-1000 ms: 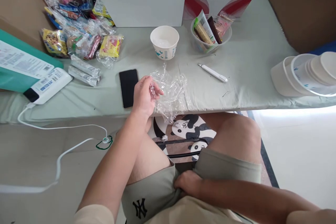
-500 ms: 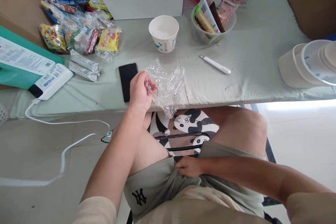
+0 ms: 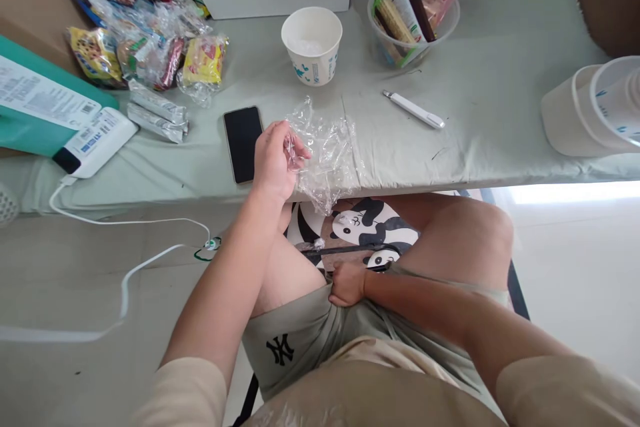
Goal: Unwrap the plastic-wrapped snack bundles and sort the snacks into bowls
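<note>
My left hand (image 3: 280,157) is closed on the edge of a crumpled clear plastic bag (image 3: 330,153), which lies spread over the table's front edge. Just left of that hand a dark phone (image 3: 243,145) rests flat on the cloth. In my lap, my right hand (image 3: 349,283) is a fist around a fold of my grey-green shorts (image 3: 295,323). A white paper cup (image 3: 312,47) with something pale inside stands beyond the bag. To the right of the bag lies a white pen-like utility knife (image 3: 414,109).
Wrapped snacks (image 3: 150,33) are heaped at the far left, beside a teal container (image 3: 47,90) and a white power bank (image 3: 97,141) with a cable. A clear bowl (image 3: 453,23) holds more snacks. Nested tubs (image 3: 570,113) stand at the right edge.
The view has tilted slightly downward. My right fist has risen a little in my lap, still gripping the shorts. My left hand keeps hold of the bag, almost unmoved.
</note>
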Action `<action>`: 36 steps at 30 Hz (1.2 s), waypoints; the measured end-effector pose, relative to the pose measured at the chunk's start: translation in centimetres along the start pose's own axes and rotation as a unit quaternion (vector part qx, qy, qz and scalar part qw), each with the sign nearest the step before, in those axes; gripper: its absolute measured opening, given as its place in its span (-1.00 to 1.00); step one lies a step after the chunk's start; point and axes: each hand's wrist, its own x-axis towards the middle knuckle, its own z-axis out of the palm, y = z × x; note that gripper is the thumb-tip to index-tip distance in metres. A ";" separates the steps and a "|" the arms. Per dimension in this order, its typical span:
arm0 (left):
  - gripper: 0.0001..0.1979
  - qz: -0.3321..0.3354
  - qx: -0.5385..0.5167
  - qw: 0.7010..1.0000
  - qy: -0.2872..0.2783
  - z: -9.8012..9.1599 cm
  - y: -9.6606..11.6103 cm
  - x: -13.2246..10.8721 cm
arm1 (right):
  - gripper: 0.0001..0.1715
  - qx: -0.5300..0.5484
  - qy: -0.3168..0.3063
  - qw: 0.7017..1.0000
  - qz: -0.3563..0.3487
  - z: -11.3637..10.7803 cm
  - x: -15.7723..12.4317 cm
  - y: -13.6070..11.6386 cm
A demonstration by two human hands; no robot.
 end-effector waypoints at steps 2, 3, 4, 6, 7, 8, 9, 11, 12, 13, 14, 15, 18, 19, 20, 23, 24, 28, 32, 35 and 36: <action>-0.66 -0.001 -0.001 1.000 -0.023 0.4 0.3 -0.4 | -0.64 -0.024 -0.014 1.000 0.010 -1.3 -0.8 -1.0; -0.66 -0.003 -0.001 0.999 -0.040 0.5 0.4 -0.5 | -0.65 -0.031 -0.025 0.999 0.011 -2.6 -1.3 -1.3; -0.66 -0.006 0.000 0.998 -0.057 0.6 0.7 -0.7 | -0.63 -0.037 -0.022 0.999 0.009 -4.3 -1.9 -1.5; -0.63 -0.019 0.006 0.996 -0.085 0.7 1.4 -1.1 | -0.67 -0.035 0.018 0.999 -0.020 -8.7 -3.2 -1.4; -0.62 -0.026 0.007 0.995 -0.095 0.7 1.8 -1.3 | -0.67 -0.032 0.068 0.996 -0.038 -11.2 -3.8 -1.1; -0.61 -0.033 0.006 0.994 -0.100 0.9 2.4 -1.5 | -0.70 -0.023 0.203 0.976 -0.076 -13.8 -4.3 -0.7; -0.61 -0.040 0.005 0.994 -0.103 1.1 2.9 -1.7 | -0.76 -0.025 0.348 0.932 -0.100 -16.3 -4.6 -0.2; -0.60 -0.064 0.007 0.993 -0.101 1.7 4.2 -2.0 | -0.68 -0.070 0.525 0.845 -0.073 -20.6 -4.8 1.2; -0.60 -0.080 0.013 0.992 -0.098 2.1 4.8 -1.9 | -0.43 -0.075 0.542 0.836 -0.035 -22.3 -4.6 2.0; -0.60 -0.095 0.023 0.991 -0.096 2.6 5.3 -1.6 | -0.31 -0.069 0.534 0.843 -0.005 -23.7 -4.2 2.8; -0.61 -0.109 0.034 0.989 -0.095 3.0 5.7 -1.1 | -0.33 -0.047 0.513 0.857 0.018 -24.8 -3.7 3.6; -0.62 -0.116 0.045 0.988 -0.089 3.3 5.9 -0.3 | -0.43 -0.005 0.488 0.872 0.040 -25.7 -3.3 4.2; -0.64 -0.104 0.069 0.991 -0.043 3.3 5.5 2.7 | -0.78 0.186 0.493 0.845 0.089 -27.2 -2.1 5.7; -0.64 -0.096 0.067 0.993 -0.029 3.0 5.0 3.7 | -0.82 0.247 0.518 0.812 0.108 -27.4 -2.0 6.1; -0.63 -0.087 0.056 0.994 -0.028 2.5 4.5 4.5 | -0.85 0.296 0.547 0.773 0.127 -27.6 -1.9 6.4; -0.46 -0.050 0.035 0.995 -0.082 0.6 2.8 5.7 | -0.91 0.365 0.620 0.670 0.180 -27.9 -2.2 7.3; -0.39 -0.038 0.046 0.992 -0.107 0.0 2.5 5.7 | -0.92 0.372 0.637 0.646 0.194 -28.0 -2.3 7.5; -0.31 0.009 0.125 0.977 -0.172 -0.9 2.0 5.8 | -0.90 0.383 0.664 0.599 0.231 -28.2 -2.3 7.8; -0.62 0.064 0.226 0.968 -0.084 0.1 0.9 7.7 | -0.81 0.380 0.654 0.610 0.235 -28.2 -1.9 7.7; -0.66 0.071 0.225 0.972 -0.011 0.8 0.3 9.1 | -0.74 0.365 0.655 0.617 0.239 -28.0 -1.8 7.7; -0.63 0.072 0.211 0.975 -0.003 0.8 0.4 9.4 | -0.72 0.359 0.653 0.621 0.244 -28.0 -1.9 7.8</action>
